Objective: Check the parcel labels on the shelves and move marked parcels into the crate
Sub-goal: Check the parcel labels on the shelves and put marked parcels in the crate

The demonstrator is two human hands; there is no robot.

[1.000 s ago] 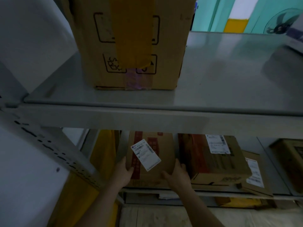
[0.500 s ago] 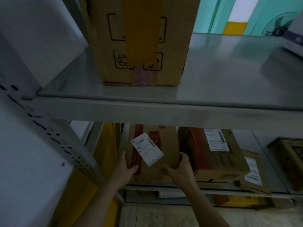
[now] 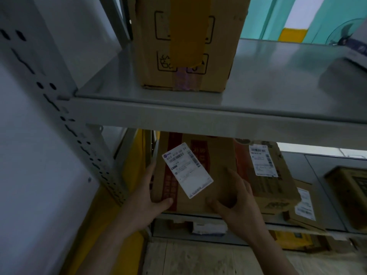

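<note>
Both reaching under shelf: left hand (image 3: 148,203) grips parcel (image 3: 218,187) left edge, thumb on top; right hand (image 3: 237,203) fingers curled on top, near edge. White label (image 3: 187,170) w/ barcodes, "H10-00 59" partly legible.

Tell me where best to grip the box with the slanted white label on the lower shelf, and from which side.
Grip the box by its two side faces near the front lower corners, coming from the open shelf front. The left hand already holds the left edge; the right hand is at the lower right. The right face sits close against the neighbouring box, so probably slide it forward first.
</note>
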